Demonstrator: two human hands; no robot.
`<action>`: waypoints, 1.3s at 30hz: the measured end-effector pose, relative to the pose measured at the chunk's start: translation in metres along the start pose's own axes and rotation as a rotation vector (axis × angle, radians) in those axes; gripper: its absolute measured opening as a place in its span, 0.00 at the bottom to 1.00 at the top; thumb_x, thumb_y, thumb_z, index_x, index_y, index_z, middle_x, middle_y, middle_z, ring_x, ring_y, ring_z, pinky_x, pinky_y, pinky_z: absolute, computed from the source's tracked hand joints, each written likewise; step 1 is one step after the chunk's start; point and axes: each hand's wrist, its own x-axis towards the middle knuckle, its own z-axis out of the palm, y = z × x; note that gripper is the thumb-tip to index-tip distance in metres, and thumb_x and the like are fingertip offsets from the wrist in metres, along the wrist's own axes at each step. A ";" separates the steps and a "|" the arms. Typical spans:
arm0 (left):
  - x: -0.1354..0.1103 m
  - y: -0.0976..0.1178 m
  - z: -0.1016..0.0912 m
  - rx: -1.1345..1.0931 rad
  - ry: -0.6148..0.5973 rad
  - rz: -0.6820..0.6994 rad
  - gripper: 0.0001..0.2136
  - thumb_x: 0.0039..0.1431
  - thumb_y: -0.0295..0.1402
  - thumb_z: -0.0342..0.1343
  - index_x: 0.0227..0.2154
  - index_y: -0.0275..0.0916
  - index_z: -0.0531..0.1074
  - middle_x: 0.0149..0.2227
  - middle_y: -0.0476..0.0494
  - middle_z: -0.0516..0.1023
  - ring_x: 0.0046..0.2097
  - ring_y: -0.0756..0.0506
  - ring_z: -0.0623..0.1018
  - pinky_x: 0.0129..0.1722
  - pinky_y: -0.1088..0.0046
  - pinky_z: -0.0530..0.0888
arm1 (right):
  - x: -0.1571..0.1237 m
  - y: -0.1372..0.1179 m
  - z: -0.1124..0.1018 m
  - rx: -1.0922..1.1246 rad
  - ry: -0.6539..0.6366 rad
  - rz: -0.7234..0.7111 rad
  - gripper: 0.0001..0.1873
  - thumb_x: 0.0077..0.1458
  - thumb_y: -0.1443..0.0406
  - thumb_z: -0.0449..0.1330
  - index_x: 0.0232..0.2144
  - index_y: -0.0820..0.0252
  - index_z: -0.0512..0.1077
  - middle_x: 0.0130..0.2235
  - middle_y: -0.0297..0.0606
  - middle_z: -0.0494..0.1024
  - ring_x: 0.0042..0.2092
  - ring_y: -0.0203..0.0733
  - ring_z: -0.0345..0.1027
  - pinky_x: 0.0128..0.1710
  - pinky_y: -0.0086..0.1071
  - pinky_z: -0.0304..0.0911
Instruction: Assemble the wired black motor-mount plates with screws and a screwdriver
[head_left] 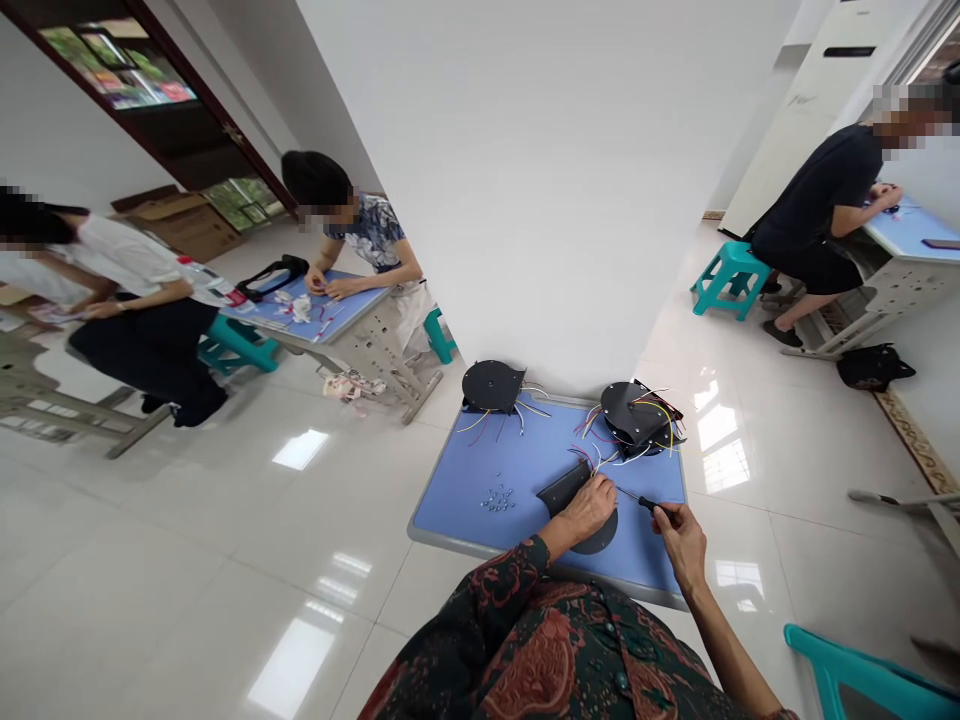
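Observation:
My right hand (684, 545) is closed round the black handle of a screwdriver (645, 502). Its thin shaft points left, towards my left hand (591, 508). That hand is closed on a black round housing (598, 538) with one flat-edged, flared side, which lies near the front of the blue table (465, 500). Red, white and yellow wires come out beyond its fingers. My left fingers hide part of the housing, and I cannot tell whether the screwdriver tip touches a screw. Small loose screws (498, 498) are scattered to the left.
One black housing (491, 386) with wires lies at the table's back left, and stacked black housings (636, 415) at the back right. A white pillar (555, 200) rises behind the table. People sit at other tables left and right. A teal stool (862, 665) stands at lower right.

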 end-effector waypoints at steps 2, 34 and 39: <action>0.003 0.001 0.000 0.005 0.006 -0.019 0.06 0.69 0.29 0.52 0.39 0.33 0.73 0.43 0.32 0.77 0.50 0.36 0.73 0.52 0.58 0.72 | 0.000 0.007 0.007 -0.085 -0.001 -0.016 0.25 0.55 0.45 0.54 0.40 0.59 0.71 0.33 0.45 0.83 0.36 0.52 0.79 0.40 0.40 0.69; -0.197 -0.071 -0.052 0.076 0.515 -0.725 0.06 0.70 0.30 0.50 0.37 0.40 0.71 0.51 0.34 0.76 0.61 0.34 0.71 0.59 0.46 0.73 | -0.011 -0.007 0.015 -1.177 -0.433 -0.269 0.21 0.68 0.54 0.53 0.53 0.59 0.76 0.40 0.53 0.84 0.45 0.57 0.80 0.39 0.39 0.69; -0.201 -0.069 -0.049 0.100 0.522 -0.745 0.07 0.70 0.32 0.49 0.38 0.41 0.72 0.51 0.34 0.77 0.61 0.34 0.71 0.59 0.45 0.74 | -0.012 -0.017 0.013 -1.208 -0.489 -0.256 0.23 0.69 0.55 0.52 0.55 0.62 0.73 0.43 0.54 0.84 0.46 0.57 0.80 0.39 0.39 0.68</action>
